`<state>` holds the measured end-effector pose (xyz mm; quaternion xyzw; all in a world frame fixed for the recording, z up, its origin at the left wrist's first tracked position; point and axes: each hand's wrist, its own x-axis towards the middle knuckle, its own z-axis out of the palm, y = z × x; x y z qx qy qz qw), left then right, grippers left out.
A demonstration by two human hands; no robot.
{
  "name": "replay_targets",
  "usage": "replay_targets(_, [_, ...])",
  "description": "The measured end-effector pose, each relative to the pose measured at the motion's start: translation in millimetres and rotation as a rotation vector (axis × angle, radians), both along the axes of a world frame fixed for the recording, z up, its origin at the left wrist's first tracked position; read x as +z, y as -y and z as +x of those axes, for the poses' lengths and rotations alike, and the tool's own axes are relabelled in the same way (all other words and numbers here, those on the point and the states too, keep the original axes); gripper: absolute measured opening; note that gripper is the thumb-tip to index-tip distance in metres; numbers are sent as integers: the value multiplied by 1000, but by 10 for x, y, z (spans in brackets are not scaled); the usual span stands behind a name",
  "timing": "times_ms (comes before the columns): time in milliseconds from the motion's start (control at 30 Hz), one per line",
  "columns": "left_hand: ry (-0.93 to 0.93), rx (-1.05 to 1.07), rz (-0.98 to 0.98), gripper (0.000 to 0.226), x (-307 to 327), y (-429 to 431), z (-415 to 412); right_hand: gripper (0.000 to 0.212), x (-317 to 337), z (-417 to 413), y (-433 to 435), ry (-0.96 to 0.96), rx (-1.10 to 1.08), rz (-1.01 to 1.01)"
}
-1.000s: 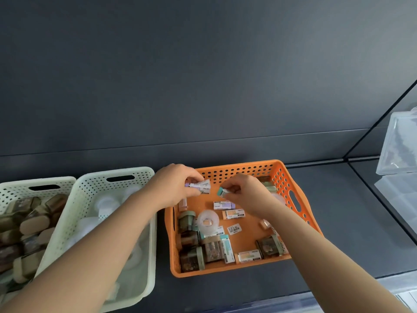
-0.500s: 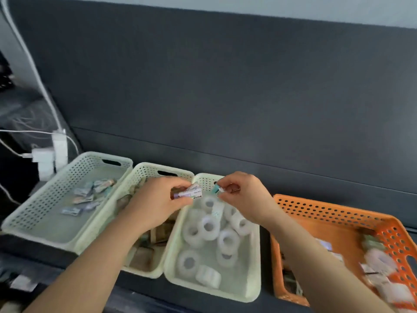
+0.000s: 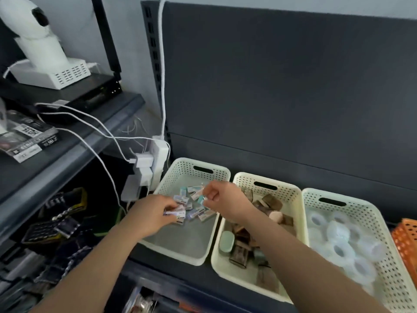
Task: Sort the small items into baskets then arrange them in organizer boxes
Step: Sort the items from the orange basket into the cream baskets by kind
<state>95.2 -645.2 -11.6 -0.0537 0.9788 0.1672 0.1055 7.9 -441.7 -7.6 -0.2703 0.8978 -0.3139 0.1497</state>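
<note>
Just left of the middle basket [image 3: 246, 180] stands the box basket [image 3: 180, 164], boxes [image 3: 204, 214] in it, with the power strip [image 3: 158, 154] further left. Right of the middle basket stands the roll basket [image 3: 316, 195], then the end basket [image 3: 406, 240].

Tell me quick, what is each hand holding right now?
Left hand: closed on a small labelled box, over the leftmost basket.
Right hand: pinching a small teal piece above the same basket.
</note>
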Motion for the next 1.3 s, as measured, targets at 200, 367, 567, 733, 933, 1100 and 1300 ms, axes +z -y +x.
replay_targets(200, [69,-197,-27,20,-216,99,-77,19,-169,14,265,-95,141,392])
replay_targets(367, [-32,-176,8,21,-121,43,-109,22,-80,50,65,-168,95,339])
replay_targets(567, [-276,-283,68,30,301,-684,-246,21,233,349,-792,-244,-131,210])
replay_targets(733, [-364,-484,203,34,504,-1797,-364,32,425,703,-1914,-266,-418,232])
replay_targets(933, [-304,-710,333,34,456,-3252,-363,32,479,1060,-3398,-209,-663,299])
replay_targets(1100, [-216,-787,350,32,343,-4399,-338,29,356,1136,-4478,-88,-720,272])
replay_targets(1300, [-81,-798,28,36,58,-5087,-462,35,97,999,-5079,62,-541,291])
